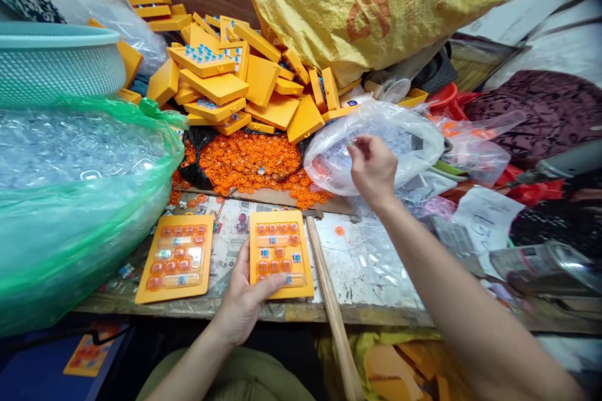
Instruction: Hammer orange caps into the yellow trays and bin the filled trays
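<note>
The loose panel [175, 257] lies left of the held panel [280, 255].

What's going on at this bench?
A person's left hand holds an orange-yellow panel fitted with orange caps, near the bench edge. The right hand is by a translucent plastic bag of clear pieces, fingertips pinched; whether they grip anything is too small to tell. Two blue-centred parts show on the held panel. A similar panel lies to its left.
</note>
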Demonstrator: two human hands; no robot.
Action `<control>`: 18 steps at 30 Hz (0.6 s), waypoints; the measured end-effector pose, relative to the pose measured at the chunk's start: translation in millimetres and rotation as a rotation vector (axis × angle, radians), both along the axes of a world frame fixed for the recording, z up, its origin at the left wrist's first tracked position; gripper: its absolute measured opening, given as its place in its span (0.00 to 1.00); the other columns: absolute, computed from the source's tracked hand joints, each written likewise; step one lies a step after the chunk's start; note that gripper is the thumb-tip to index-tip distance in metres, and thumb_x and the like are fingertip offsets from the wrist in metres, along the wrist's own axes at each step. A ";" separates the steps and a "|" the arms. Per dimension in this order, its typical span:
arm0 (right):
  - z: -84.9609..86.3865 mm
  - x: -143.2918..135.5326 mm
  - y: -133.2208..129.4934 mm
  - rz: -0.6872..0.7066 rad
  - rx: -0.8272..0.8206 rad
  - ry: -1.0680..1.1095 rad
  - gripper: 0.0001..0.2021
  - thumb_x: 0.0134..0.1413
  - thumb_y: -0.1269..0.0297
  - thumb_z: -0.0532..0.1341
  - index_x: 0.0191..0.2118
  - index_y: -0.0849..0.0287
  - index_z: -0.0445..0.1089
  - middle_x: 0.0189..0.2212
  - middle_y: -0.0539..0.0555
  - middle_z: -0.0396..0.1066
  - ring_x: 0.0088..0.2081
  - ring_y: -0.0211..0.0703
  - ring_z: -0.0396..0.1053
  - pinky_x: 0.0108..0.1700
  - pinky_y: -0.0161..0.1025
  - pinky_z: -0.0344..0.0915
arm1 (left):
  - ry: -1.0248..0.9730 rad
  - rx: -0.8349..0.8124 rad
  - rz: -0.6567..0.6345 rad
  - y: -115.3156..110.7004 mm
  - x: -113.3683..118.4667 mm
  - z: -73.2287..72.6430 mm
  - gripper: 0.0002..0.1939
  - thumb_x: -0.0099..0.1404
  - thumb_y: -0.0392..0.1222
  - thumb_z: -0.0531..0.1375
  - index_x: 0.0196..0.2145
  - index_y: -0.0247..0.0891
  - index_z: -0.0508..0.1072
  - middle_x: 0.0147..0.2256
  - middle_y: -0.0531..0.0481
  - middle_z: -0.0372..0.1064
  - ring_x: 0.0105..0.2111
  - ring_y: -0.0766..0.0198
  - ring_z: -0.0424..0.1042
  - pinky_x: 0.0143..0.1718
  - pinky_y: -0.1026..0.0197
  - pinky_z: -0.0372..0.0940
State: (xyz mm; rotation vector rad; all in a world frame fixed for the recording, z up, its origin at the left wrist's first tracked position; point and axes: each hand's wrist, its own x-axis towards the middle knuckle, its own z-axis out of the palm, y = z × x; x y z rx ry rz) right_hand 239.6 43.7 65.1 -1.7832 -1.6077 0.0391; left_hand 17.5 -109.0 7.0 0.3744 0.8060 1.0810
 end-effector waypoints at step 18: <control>-48.4 -56.0 -159.1 0.119 -0.312 0.908 0.13 0.36 0.58 0.72 0.31 0.57 0.76 0.25 0.51 0.70 0.27 0.38 0.65 0.31 0.36 0.65 | 0.192 0.161 0.079 -7.2 4.5 -13.2 0.39 0.53 0.38 0.68 0.57 0.40 0.53 0.50 0.41 0.70 0.46 0.53 0.73 0.50 0.51 0.68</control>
